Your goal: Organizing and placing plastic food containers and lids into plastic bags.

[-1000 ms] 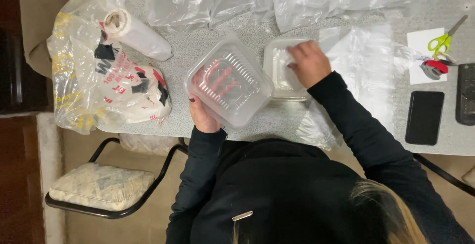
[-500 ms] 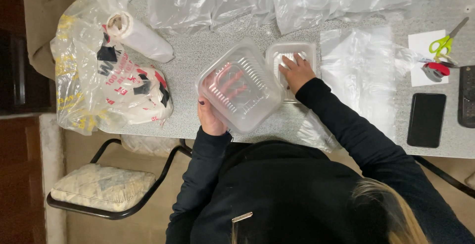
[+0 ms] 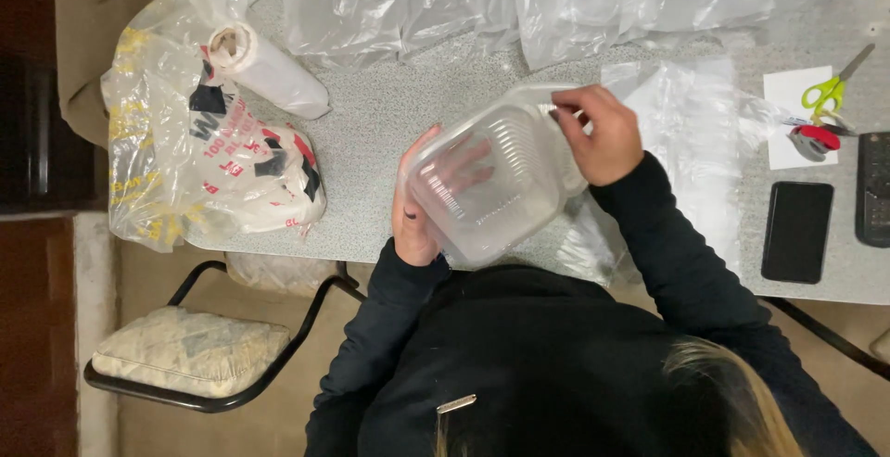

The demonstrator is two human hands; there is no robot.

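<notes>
Clear plastic clamshell container (image 3: 491, 184) is lifted off the grey table (image 3: 371, 133), held between both hands and tilted. Left hand (image 3: 415, 207) cups its near-left side, fingers spread flat behind the wall and visible through it. Right hand (image 3: 598, 133) pinches the far-right rim from above and sits nearer the opening edge. Long axis runs diagonally, left hand to right. A second ago the right hand lay flat on a second tray; now both grip one container.
</notes>
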